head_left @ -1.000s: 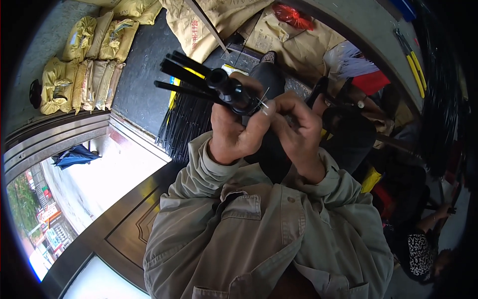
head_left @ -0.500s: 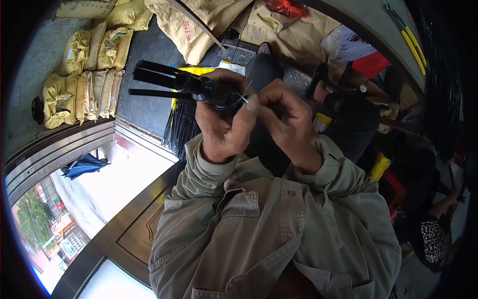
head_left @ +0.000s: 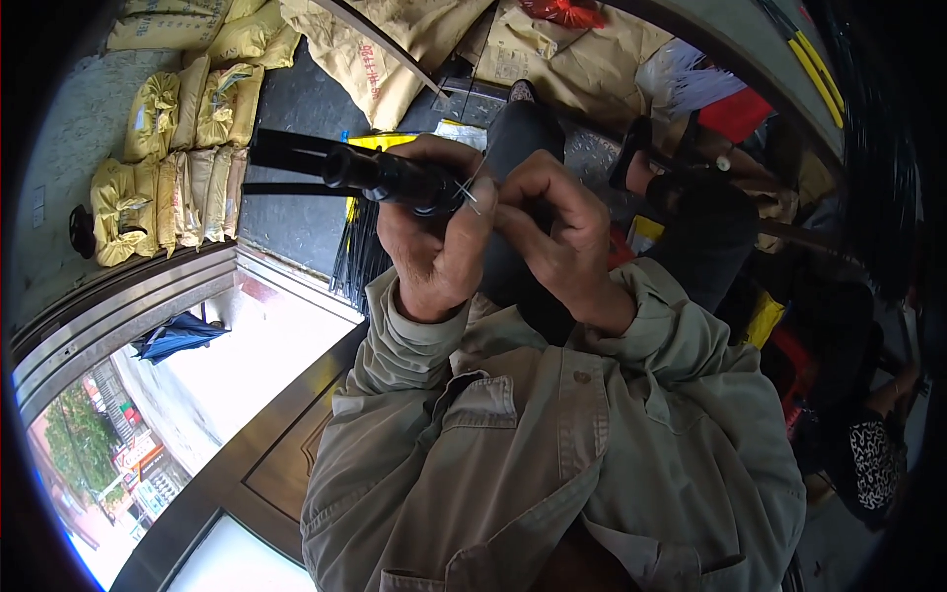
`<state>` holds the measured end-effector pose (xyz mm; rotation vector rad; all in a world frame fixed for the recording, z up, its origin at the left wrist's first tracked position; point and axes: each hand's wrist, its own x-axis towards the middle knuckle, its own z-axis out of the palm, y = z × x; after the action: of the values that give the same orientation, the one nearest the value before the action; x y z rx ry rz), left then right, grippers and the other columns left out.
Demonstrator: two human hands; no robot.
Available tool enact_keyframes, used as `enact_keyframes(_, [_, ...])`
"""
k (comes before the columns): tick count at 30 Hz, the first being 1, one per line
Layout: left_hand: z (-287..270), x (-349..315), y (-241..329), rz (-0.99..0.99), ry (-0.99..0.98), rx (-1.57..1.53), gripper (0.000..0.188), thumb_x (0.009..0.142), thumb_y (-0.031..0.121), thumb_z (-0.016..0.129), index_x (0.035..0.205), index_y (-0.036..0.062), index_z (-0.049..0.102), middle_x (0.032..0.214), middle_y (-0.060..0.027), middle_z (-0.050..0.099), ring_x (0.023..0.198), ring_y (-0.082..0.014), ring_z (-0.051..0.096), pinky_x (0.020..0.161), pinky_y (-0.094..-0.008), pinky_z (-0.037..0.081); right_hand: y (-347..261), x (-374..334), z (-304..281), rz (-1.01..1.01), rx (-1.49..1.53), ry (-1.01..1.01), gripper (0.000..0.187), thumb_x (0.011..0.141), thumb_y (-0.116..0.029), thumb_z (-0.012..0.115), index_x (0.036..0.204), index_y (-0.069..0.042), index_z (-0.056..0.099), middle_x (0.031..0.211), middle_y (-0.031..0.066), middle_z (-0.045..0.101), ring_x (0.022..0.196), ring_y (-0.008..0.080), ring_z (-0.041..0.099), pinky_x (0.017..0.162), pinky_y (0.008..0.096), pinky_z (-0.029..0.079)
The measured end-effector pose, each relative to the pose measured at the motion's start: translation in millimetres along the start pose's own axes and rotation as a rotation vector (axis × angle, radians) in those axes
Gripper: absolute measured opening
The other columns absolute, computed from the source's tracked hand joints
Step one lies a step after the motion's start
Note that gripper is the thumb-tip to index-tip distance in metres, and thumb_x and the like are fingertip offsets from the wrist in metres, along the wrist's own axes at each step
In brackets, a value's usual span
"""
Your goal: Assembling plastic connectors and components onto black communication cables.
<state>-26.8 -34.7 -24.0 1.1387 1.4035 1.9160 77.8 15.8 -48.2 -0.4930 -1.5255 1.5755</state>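
Note:
My left hand is closed around a black tubular part with long flat black prongs stretching out to the left. At its right end, thin silvery wires cross beside my left thumb. My right hand is close by on the right, thumb and forefinger pinched near the wires; what is between those fingertips is too small to make out. Behind my left wrist, a bundle of thin black rods hangs near a yellow sheet.
Tied yellowish sacks are stacked at the left wall. Brown paper sacks lie ahead. At the right sit other people, one with a dark trouser leg. A blue umbrella lies outside the doorway, beyond a brown panelled door.
Both hands have shifted slightly left and stay close together. The black part has turned a little, its round end now facing more upward. The wires remain at my left thumb.

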Motion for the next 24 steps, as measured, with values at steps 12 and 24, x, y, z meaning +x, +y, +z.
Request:
enact_keyframes(12, [12.3,-0.5,-8.7,0.079,0.036,0.042,0.014,0.075,0.0,0.055,0.088,-0.0018,0.05,0.078,-0.0057,0.051,0.069,-0.0114,0.048,0.064,-0.0227,0.038,5.3,14.3,-24.2,0.346,0.264,-0.128,0.029,0.073,-0.003,0.067,0.096,-0.002,0.049,0.082,0.0008,0.05,0.071,0.0053,0.047,0.063,0.017,0.039])
enact_keyframes(24, [37.8,38.9,-2.7,-0.056,-0.411,0.049,0.013,0.079,-0.001,0.053,0.089,0.0006,0.045,0.08,-0.0081,0.05,0.066,-0.0126,0.052,0.061,-0.0243,0.041,-60.6,117.9,-275.5,0.027,-1.878,0.425,0.031,0.081,-0.035,0.057,0.09,-0.006,0.053,0.091,0.011,0.056,0.085,0.0293,0.056,0.069,0.0391,0.045])
